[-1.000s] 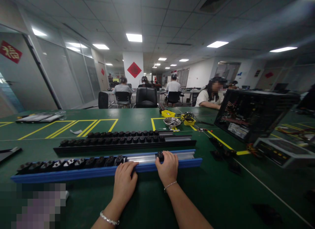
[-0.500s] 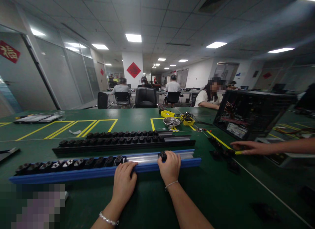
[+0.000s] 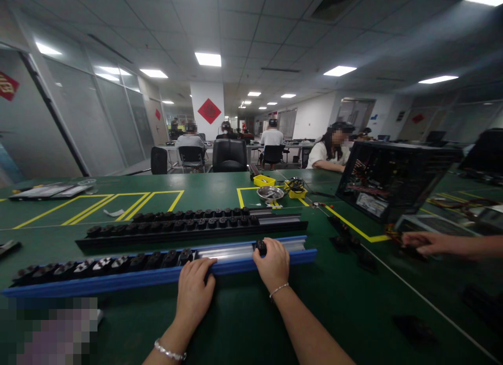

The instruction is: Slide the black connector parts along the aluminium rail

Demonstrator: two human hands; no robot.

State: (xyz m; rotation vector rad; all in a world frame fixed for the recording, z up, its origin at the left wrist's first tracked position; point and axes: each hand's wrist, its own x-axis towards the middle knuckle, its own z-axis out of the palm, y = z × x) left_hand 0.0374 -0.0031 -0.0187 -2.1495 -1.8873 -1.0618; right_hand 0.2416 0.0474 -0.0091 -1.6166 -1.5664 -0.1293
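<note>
A long blue rail (image 3: 118,281) lies across the green table in front of me, with a silver track and a row of several black parts (image 3: 118,262) on its left half. My left hand (image 3: 193,291) rests on the rail's near edge, fingers curled over it. My right hand (image 3: 274,263) is closed on one black part (image 3: 260,245) sitting alone on the silver track, right of the row. Just behind lies a black rail (image 3: 188,230) full of similar black parts.
Another person's hand (image 3: 424,243) reaches in from the right near loose black parts (image 3: 348,244). An open computer case (image 3: 393,179) stands at the right. A metal bowl (image 3: 270,193) and yellow bins (image 3: 264,180) sit further back. Seated people work at far tables.
The other person's arm came in from the right, touched the table near the yellow line, then drew back to the right. The view shifted a little; my hands stayed on the blue rail.
</note>
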